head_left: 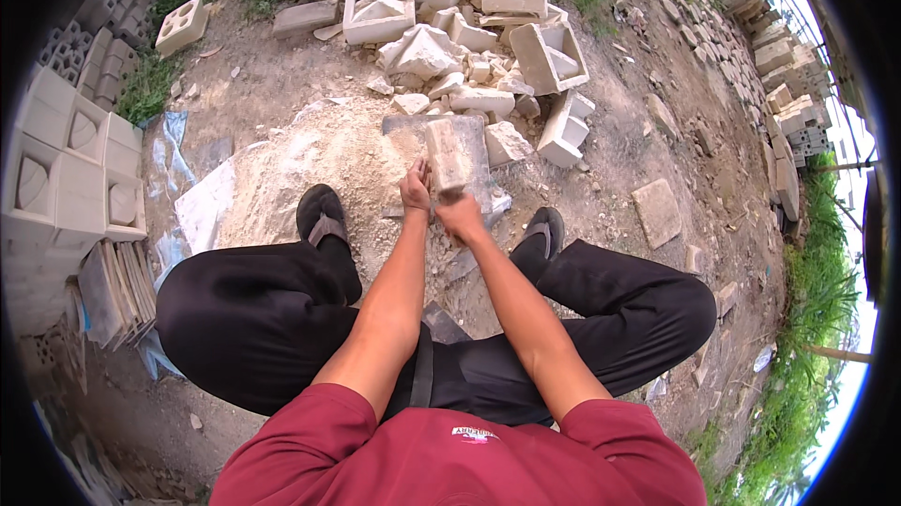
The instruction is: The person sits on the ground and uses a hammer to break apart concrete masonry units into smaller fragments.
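Observation:
A dusty, pale brown oblong block (448, 155) stands out over a dark flat slab (477, 135) on the ground between my feet. My right hand (460, 216) is closed at the block's near end; whether a handle joins them there is hidden. My left hand (416, 187) is beside the block's left edge, fingers curled together, and what they hold, if anything, cannot be made out. Crushed pale rubble and powder (310, 173) spread left of the slab. Just beyond it lies a heap of broken cream-white blocks (422, 53).
My sandalled feet (324, 215) flank the slab. Moulded white blocks (75, 168) are stacked at the left, near thin leaning boards (117, 290). A four-holed block (182, 27) sits at the far left. A flat stone (657, 212) lies at right, before grass (812, 299).

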Tool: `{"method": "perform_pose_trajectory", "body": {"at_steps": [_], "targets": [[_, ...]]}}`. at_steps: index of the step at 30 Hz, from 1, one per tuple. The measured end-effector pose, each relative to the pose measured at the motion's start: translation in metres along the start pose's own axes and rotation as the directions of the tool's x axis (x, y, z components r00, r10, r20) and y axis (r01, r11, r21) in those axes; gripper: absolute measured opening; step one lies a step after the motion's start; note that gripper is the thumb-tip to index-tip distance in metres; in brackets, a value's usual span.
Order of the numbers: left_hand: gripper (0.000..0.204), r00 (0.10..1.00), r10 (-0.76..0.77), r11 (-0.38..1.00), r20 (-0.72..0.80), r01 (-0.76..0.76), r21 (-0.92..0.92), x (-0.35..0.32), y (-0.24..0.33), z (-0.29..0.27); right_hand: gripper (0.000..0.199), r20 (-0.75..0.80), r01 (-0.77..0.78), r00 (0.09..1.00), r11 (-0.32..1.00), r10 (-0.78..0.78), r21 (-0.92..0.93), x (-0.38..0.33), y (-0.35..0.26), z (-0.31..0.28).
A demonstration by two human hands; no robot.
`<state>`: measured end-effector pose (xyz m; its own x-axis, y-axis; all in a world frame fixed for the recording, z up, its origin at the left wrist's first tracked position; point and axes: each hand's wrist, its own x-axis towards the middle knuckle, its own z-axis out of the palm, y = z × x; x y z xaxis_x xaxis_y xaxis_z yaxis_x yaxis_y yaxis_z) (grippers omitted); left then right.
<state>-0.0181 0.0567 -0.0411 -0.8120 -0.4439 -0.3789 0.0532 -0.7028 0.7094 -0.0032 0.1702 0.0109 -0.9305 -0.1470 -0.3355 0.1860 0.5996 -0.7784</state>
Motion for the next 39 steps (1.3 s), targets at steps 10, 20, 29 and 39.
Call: {"method": "perform_pose_trajectory", "body": {"at_steps": [10,20,29,39], "targets": [[0.062,0.995,-0.08,0.996,-0.057,0.077,-0.052,0.0,0.016,-0.01,0.038,-0.193,0.181,0.958,0.969,-0.212,-0.166,-0.027,-0.003,0.003],[0.067,0.995,-0.09,0.996,-0.031,0.089,-0.026,0.0,0.023,-0.02,0.041,-0.077,0.1,0.992,0.995,-0.097,0.03,-0.001,-0.024,0.004],[0.064,0.988,0.072,0.993,-0.139,-0.084,-0.088,0.01,0.021,-0.027,0.038,0.144,-0.088,0.981,0.962,0.128,-0.257,-0.003,-0.049,0.002],[0.068,0.987,-0.138,0.99,-0.08,0.135,-0.034,0.012,0.024,-0.025,0.044,-0.104,0.107,0.988,0.99,-0.116,-0.088,-0.005,-0.047,-0.001]]}}
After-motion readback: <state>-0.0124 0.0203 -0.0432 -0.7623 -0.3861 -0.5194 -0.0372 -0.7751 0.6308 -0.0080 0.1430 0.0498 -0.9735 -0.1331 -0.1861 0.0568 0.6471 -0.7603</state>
